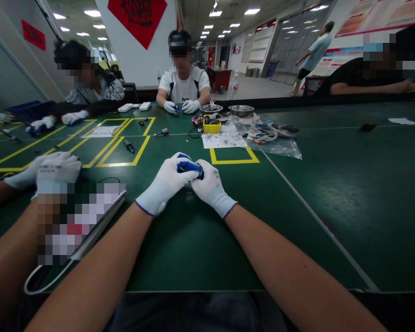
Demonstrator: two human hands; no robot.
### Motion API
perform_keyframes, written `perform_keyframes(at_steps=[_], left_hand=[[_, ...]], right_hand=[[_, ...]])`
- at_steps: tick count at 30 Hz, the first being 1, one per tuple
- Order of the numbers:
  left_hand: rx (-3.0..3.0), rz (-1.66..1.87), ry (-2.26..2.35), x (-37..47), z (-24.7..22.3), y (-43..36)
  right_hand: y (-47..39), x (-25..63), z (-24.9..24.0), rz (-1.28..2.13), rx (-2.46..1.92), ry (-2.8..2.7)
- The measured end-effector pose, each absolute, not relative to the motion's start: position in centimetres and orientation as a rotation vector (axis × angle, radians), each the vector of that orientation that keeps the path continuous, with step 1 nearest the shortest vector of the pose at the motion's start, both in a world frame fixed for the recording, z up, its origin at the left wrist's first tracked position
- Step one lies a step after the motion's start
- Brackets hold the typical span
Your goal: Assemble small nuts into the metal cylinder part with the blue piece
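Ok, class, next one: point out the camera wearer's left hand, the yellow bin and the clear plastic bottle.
Left hand (170, 176): head view, on the back of its white glove.
Yellow bin (211, 129): head view, on its front wall.
Clear plastic bottle (233, 86): head view, on the middle of its body.

A small dark part (201, 173), its full shape hidden by the grip, is held between the gloved left hand (171, 179) and right hand (210, 183) over the green desk (283, 216), at twelve o'clock from its near edge.
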State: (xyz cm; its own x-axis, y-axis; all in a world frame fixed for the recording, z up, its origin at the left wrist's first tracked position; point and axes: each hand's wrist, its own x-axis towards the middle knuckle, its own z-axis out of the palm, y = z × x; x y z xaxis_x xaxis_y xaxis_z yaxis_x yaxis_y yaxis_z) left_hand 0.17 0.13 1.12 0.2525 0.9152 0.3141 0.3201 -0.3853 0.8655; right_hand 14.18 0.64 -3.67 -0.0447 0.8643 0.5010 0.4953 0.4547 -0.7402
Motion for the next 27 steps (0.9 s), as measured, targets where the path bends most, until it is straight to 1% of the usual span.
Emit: perform_keyframes(at_steps=[6, 11, 16, 22, 27], left_hand=[[2.108, 1.010, 1.267, -0.03, 1.81, 0.23], [2.161, 0.946, 1.329, -0.01, 1.75, 0.24], [2.103, 0.965, 1.352, 0.23, 1.68, 0.13], [1.852, 1.026, 1.372, 0.46, 1.26, 0.32], [1.810, 1.054, 1.428, 0.68, 1.12, 0.27]], right_hand=[[0.91, 14.16, -3.97, 0.452, -1.163, -1.691], [0.88, 14.23, -4.01, 0.467, -1.161, -1.700], [0.73, 14.38, -3.88, 0.464, -1.161, -1.708], [0.79, 14.43, -3.99, 0.466, -1.165, -1.716], [0.87, 14.36, -4.08, 0.466, -1.163, -1.714]])
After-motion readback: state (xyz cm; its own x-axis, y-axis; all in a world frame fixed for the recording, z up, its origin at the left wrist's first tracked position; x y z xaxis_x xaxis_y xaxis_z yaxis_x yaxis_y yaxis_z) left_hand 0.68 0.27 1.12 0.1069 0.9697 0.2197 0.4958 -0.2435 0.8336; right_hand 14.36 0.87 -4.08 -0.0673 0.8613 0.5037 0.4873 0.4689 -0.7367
